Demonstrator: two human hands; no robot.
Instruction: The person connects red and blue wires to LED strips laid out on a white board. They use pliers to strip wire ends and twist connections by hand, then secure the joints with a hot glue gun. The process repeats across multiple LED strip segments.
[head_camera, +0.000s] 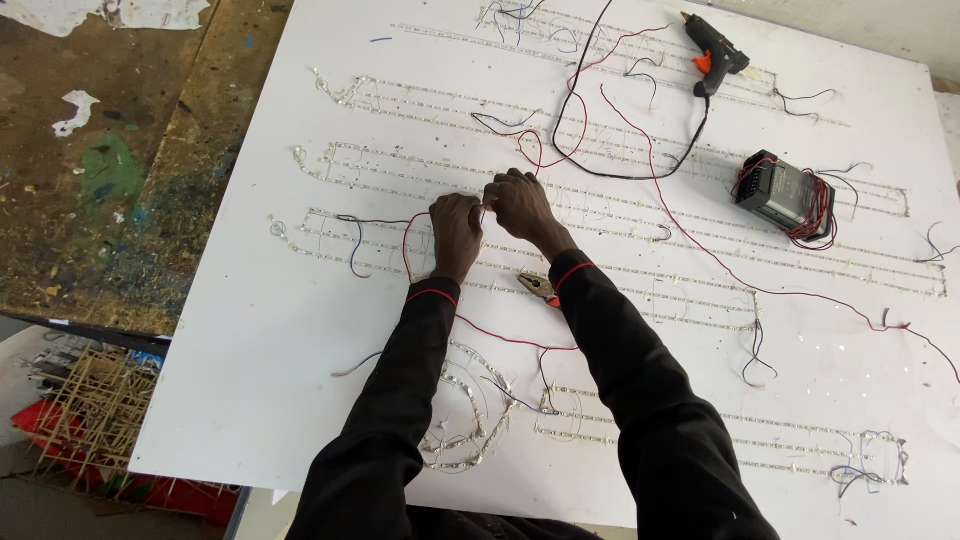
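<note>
Head view. Nearest the camera, curved LED strips (470, 420) lie glued on the white board (250, 340) by its near edge. Mid-board, the left hand (456, 232) and right hand (519, 203) meet, each pinched closed on a thin red wire (412, 240). The wire looks light, limp and easily kinked; best held close to its bare end. Pliers (540, 288) rest beside the right wrist. Glue gun (712, 55) and black power unit (785, 195) sit toward the far right corner.

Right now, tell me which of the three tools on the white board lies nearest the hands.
The pliers with orange handles, lying just beside the right hand's sleeve. The black glue gun and the black box wrapped in red wire lie farther off, toward the board's far right.
</note>
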